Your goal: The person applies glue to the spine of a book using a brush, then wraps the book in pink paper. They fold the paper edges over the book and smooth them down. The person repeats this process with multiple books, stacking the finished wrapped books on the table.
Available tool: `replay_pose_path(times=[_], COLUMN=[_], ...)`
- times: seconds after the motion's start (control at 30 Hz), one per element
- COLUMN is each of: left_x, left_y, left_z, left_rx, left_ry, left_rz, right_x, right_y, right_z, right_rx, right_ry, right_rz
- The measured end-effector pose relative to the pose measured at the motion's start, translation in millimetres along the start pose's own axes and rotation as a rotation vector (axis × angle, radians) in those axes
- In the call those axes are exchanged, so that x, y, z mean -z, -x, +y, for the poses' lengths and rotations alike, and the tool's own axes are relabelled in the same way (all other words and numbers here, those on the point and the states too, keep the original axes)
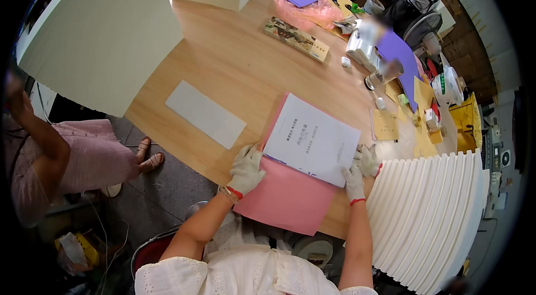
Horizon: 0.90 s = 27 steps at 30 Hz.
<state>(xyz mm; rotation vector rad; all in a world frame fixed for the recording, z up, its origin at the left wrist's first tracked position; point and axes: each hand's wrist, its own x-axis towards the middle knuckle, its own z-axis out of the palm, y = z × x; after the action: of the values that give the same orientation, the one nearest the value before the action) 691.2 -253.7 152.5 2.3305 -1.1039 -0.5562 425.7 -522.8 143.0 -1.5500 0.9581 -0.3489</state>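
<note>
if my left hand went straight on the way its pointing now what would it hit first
Most likely the white papers, just ahead of the left hand, which seems to touch the pink sheet beside them; height is hard to judge.

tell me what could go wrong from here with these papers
The pink sheet appears to reach past the near edge of the table, so it could crease against the person's body. The right hand is at a corner of the white printed pages, so a tug there might skew them. The ridged white stack stands close beside the right forearm, which might bump it.
</note>
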Motion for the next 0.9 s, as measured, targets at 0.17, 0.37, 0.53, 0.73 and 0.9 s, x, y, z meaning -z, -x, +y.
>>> replay_pose_path(times=[0.17, 0.37, 0.53, 0.73, 0.9], left_x=[-2, -8, -41, -62, -61], left_y=[-2, 12, 27, 26, 26], left_z=[-2, 18, 75, 64, 67], left_rx=[-0.032, -0.357, -0.783, -0.758, -0.758], left_ry=[0.066, -0.013, 0.019, 0.035, -0.053], left_rz=[0.021, 0.246, 0.067, 0.012, -0.1], right_x=[6, 14, 9, 4, 7], right_y=[-3, -12, -17, -10, -12], right_z=[-9, 6, 4, -10, 6], right_rx=[-0.018, -0.021, 0.056, 0.03, 0.062], right_ry=[0.195, 0.132, 0.087, 0.168, 0.139], right_rz=[-0.037, -0.045, -0.073, -0.046, -0.075])
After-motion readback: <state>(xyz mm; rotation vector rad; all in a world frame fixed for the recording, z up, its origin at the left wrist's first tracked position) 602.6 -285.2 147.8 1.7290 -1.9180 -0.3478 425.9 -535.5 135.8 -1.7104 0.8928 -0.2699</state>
